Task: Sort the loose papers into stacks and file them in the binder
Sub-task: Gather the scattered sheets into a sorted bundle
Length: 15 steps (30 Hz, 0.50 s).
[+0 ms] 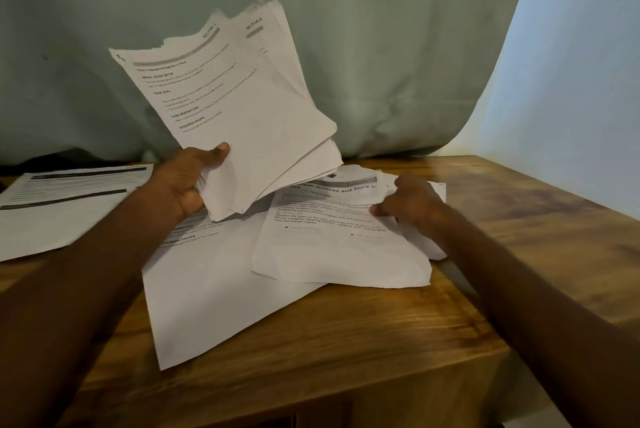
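My left hand (192, 178) grips a fanned bundle of printed papers (242, 109) by its lower edge and holds it tilted upright above the table. The front sheets read "Section 1" and "Section 2". My right hand (408, 200) pinches the right edge of a loose printed sheet (339, 244) that lies on the table with its edge lifted. Under it lies a larger sheet (214, 296), mostly blank. No binder is in view.
A separate sheet with dark header bars (65, 199) lies at the table's left side. The wooden table (502, 237) ends at a front edge near me and a right edge. A pale green curtain (346, 29) hangs close behind.
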Each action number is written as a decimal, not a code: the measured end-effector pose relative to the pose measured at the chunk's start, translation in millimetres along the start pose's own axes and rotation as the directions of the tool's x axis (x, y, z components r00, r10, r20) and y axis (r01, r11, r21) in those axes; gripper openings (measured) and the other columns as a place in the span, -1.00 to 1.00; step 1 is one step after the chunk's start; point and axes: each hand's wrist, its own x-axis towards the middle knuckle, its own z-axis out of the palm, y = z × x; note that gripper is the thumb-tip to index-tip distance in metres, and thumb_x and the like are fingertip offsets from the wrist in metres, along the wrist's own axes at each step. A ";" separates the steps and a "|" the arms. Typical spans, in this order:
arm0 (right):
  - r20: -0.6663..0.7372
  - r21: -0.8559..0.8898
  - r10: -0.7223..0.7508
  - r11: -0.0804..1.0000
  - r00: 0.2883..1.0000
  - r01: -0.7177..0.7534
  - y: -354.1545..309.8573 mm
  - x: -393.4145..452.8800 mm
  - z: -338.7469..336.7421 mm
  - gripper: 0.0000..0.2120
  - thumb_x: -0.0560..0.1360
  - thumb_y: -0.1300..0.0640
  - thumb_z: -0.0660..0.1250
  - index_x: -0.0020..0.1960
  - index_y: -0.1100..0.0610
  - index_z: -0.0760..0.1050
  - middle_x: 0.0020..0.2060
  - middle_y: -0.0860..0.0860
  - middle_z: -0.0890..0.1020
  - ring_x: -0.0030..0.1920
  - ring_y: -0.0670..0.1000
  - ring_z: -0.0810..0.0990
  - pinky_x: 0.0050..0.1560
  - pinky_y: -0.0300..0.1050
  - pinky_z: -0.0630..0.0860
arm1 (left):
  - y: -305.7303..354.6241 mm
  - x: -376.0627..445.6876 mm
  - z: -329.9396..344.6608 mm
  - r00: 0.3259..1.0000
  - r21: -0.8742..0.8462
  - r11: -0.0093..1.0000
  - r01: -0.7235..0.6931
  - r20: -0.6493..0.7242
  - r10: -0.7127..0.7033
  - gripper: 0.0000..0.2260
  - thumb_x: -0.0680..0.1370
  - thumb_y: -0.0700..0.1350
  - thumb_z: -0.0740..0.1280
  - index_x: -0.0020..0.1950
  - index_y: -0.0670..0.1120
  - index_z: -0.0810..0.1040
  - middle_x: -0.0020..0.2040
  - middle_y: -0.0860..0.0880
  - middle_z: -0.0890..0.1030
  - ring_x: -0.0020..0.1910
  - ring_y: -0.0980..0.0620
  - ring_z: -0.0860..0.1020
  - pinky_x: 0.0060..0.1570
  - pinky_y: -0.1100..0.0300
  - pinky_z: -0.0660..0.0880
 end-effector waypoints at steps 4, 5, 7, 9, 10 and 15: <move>-0.118 0.515 -0.048 0.851 0.992 0.102 6.7 7.7 -1.6 -0.65 0.46 0.31 0.53 0.21 0.18 0.59 0.07 0.07 0.71 -0.08 0.05 0.70 -0.13 -0.10 0.68 | 0.4 -0.2 1.4 1.000 -0.010 1.000 0.002 -0.008 -0.003 -0.91 0.63 -0.20 0.34 0.10 -0.07 0.60 0.14 -0.01 0.66 -0.01 0.03 0.64 0.07 0.06 0.55; -0.191 0.549 -0.098 0.814 0.977 0.189 6.7 8.4 -2.1 -0.72 0.46 0.33 0.52 0.15 0.17 0.65 0.02 0.05 0.74 -0.07 0.05 0.72 0.00 -0.04 0.69 | 0.6 0.0 1.8 1.000 -0.017 1.000 -0.003 -0.009 0.003 -0.91 0.64 -0.20 0.34 0.11 -0.07 0.60 0.16 -0.01 0.64 0.02 0.02 0.63 0.08 0.05 0.55; -0.256 0.629 -0.142 0.726 0.956 0.276 3.6 5.4 -1.9 -0.84 0.46 0.33 0.51 0.01 0.16 0.70 -0.08 0.04 0.76 -0.08 0.06 0.74 0.10 0.03 0.67 | 0.2 1.0 2.1 1.000 -0.041 0.999 -0.021 -0.004 0.021 -0.88 0.63 -0.21 0.34 0.15 -0.07 0.60 0.20 -0.03 0.64 0.12 -0.04 0.62 0.17 -0.01 0.54; -0.240 0.688 -0.156 0.669 0.958 0.282 -0.5 3.1 -0.5 -0.89 0.46 0.32 0.52 -0.08 0.14 0.68 -0.13 0.04 0.76 -0.11 0.06 0.75 0.07 0.04 0.68 | 0.9 0.8 2.4 0.999 -0.057 0.998 -0.035 -0.003 0.035 -0.83 0.63 -0.23 0.34 0.20 -0.07 0.59 0.22 -0.06 0.64 0.19 -0.08 0.59 0.28 -0.05 0.49; -0.222 0.694 -0.168 0.665 0.960 0.277 -2.6 1.2 1.7 -0.91 0.47 0.28 0.53 -0.09 0.13 0.67 -0.14 0.04 0.76 -0.13 0.05 0.75 0.05 0.03 0.68 | 1.7 0.5 2.9 0.999 -0.059 0.998 -0.037 -0.004 0.037 -0.81 0.63 -0.23 0.34 0.23 -0.08 0.58 0.23 -0.07 0.64 0.20 -0.09 0.58 0.29 -0.07 0.48; -0.222 0.299 -0.312 0.880 0.924 0.369 -17.4 -14.5 26.4 -0.87 0.48 0.03 0.54 -0.14 -0.06 0.59 -0.28 -0.08 0.64 -0.24 -0.06 0.59 -0.11 -0.10 0.50 | 7.2 -1.2 3.5 0.999 -0.032 0.999 -0.044 -0.018 0.043 -0.65 0.61 -0.23 0.37 0.40 -0.17 0.52 0.28 -0.12 0.62 0.12 -0.07 0.63 0.11 -0.03 0.58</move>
